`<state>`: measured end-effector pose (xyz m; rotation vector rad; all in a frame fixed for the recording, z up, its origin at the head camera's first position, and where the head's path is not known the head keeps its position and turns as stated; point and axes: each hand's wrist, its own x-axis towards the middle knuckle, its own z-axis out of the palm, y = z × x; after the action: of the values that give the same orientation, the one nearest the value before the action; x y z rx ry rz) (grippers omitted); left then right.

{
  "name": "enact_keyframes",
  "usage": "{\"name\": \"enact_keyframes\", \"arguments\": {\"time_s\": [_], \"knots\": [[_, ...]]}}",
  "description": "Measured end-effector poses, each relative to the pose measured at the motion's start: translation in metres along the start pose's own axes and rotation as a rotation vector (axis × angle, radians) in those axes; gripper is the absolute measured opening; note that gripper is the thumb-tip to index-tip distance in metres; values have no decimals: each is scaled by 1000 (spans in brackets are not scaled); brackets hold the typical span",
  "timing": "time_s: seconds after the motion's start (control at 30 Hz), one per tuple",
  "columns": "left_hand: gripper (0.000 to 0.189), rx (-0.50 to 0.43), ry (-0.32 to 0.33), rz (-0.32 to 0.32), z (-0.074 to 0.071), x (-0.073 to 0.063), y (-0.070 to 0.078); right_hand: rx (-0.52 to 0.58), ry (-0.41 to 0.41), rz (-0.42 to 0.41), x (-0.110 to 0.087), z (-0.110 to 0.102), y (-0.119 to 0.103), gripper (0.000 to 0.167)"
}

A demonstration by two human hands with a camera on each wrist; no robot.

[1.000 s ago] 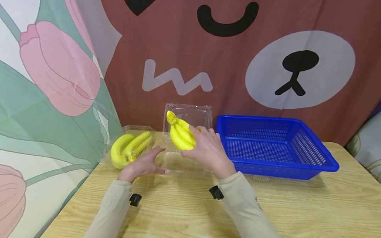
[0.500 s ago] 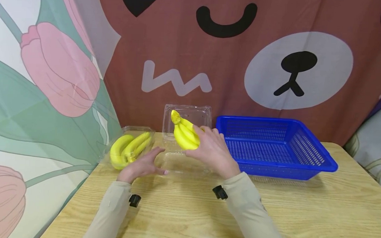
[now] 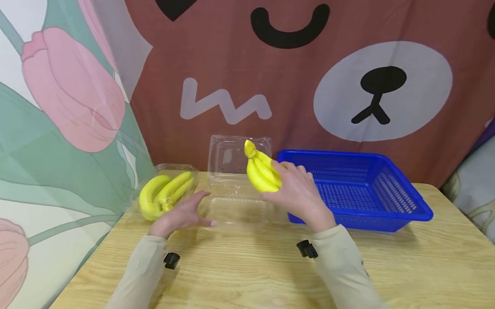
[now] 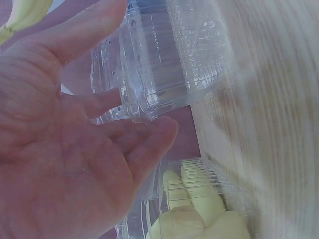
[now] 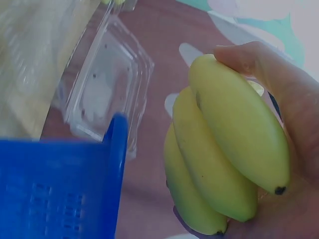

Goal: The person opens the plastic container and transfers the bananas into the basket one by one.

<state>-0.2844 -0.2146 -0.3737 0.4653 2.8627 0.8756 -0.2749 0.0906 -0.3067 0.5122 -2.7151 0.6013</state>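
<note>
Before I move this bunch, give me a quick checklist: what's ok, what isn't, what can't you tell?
1. Grip: ok. The right hand is curled round the banana bunch.
2. Bunch off the blue basket: ok. The right wrist view shows a gap between them.
3. Lid of the open container: ok. It stands raised at the back.
4. Left hand off that container: cannot tell. It is open beside it; contact is unclear.
5. Basket fully visible: not ok. The right hand covers part; no fruit shows in the rest.
</note>
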Motion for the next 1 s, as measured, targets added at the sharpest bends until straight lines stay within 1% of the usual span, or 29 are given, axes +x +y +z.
{"name": "enact_keyframes", "arguments": {"time_s": [0.27,0.47,0.67,1.0], "knots": [[92,-10,-2,-5,-2,-2,-1,1,-20,63,-7,-16,30,84],[91,-4,-7,-6,0,-1,-1,-16,-34,100,-20,-30,60,83],[90,10,-1,-6,0,-2,1,-35,-50,128,-32,-39,90,84],[89,5,-5,-6,0,-3,2,-76,-55,168,-44,-58,118,90]]}}
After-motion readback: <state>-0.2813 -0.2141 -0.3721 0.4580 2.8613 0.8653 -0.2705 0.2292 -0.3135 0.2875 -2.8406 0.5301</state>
